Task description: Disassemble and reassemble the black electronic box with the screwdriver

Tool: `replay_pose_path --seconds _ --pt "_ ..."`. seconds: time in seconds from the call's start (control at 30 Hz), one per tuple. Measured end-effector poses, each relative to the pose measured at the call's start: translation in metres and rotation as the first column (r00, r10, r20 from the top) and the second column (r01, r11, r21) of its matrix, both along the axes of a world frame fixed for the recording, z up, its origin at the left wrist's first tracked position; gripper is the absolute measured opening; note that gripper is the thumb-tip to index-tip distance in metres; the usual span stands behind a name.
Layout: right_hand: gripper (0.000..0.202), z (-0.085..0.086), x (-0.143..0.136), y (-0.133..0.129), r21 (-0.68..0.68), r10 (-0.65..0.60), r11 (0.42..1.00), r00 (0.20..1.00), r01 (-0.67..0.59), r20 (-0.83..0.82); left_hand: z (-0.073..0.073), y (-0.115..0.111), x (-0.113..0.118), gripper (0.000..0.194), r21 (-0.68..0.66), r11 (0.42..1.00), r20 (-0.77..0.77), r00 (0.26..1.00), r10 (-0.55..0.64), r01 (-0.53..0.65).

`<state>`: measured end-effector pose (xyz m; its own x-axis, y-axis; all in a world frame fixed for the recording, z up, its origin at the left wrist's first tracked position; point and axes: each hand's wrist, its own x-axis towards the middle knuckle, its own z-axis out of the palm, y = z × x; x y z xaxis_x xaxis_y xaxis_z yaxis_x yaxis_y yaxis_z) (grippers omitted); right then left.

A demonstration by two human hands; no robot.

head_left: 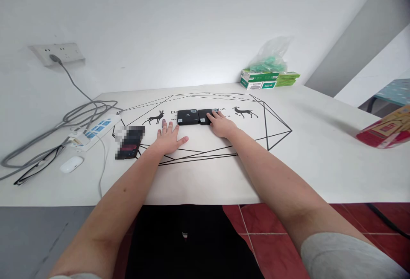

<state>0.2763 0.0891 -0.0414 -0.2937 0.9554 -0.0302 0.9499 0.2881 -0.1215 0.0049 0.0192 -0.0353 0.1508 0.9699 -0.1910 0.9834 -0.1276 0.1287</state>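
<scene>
Two flat black boxes lie side by side on the white printed table cover. The left black box [188, 117] carries a small pale label and lies untouched. On the right black box [203, 115] rest the fingers of my right hand [220, 124], spread out and covering much of its right part. My left hand [168, 139] lies flat on the cover, fingers spread, just left of and nearer than the left box. Beside that hand on the left is a dark phone-like object [132, 142], partly blurred out.
At left stand a white power strip [96, 132], looped grey cables [68, 121], a white mouse-shaped case [71, 164] and dark-framed glasses [38, 166]. Green-and-white boxes [259, 78] with a plastic bag [270, 57] sit against the wall. A red-and-yellow package [384, 129] is at right.
</scene>
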Motion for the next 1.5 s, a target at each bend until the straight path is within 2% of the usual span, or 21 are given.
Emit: replay_pose_path --seconds 0.13,0.3,0.43,0.57,0.67,0.8,1.0,1.13,1.23,1.33,1.5 --pt "0.069 0.002 -0.003 -0.003 0.046 -0.024 0.999 1.000 0.025 -0.008 -0.008 0.006 -0.007 0.108 0.035 0.999 0.035 0.999 -0.028 0.027" --pt "0.068 0.004 -0.015 -0.008 0.083 -0.056 0.995 0.998 0.058 -0.031 -0.012 0.012 -0.014 0.104 0.071 0.997 0.042 0.999 -0.024 0.021" --pt "0.065 0.014 -0.040 -0.006 0.087 0.020 0.996 0.997 -0.014 -0.068 -0.012 0.016 -0.018 0.102 0.071 0.997 0.027 1.000 0.002 -0.004" --pt "0.058 0.025 -0.073 0.009 0.026 0.127 0.992 0.988 -0.125 -0.085 -0.010 0.016 -0.018 0.098 0.098 0.995 0.027 0.999 0.019 -0.022" --pt "0.069 0.027 -0.093 0.024 -0.028 0.130 0.991 0.988 -0.132 -0.082 -0.008 0.013 -0.016 0.097 0.120 0.992 0.018 1.000 0.024 -0.026" --pt "0.091 0.022 -0.106 0.043 -0.079 0.106 0.991 0.992 -0.111 -0.064 -0.006 0.010 -0.013 0.095 0.159 0.987 0.018 1.000 0.019 -0.022" --pt "0.110 0.016 -0.110 0.053 -0.035 0.188 0.981 0.981 -0.190 -0.046 -0.008 0.011 -0.013 0.095 0.195 0.980 0.053 0.998 0.016 -0.027" --pt "0.107 0.011 -0.110 0.036 0.049 0.215 0.976 0.976 -0.214 -0.026 -0.008 0.012 -0.013 0.090 0.264 0.963 0.110 0.994 0.027 -0.056" --pt "0.097 0.006 -0.107 0.011 0.083 0.237 0.968 0.971 -0.235 -0.012 -0.008 0.013 -0.012 0.082 0.302 0.949 0.151 0.988 0.046 -0.090" --pt "0.103 0.007 -0.099 -0.018 0.113 0.291 0.952 0.956 -0.285 -0.038 -0.008 0.015 -0.012 0.077 0.355 0.929 0.192 0.981 0.041 -0.108" --pt "0.103 0.019 -0.083 -0.064 0.034 0.340 0.940 0.940 -0.340 -0.009 -0.012 0.017 -0.011 0.073 0.413 0.911 0.308 0.945 -0.112 -0.027"
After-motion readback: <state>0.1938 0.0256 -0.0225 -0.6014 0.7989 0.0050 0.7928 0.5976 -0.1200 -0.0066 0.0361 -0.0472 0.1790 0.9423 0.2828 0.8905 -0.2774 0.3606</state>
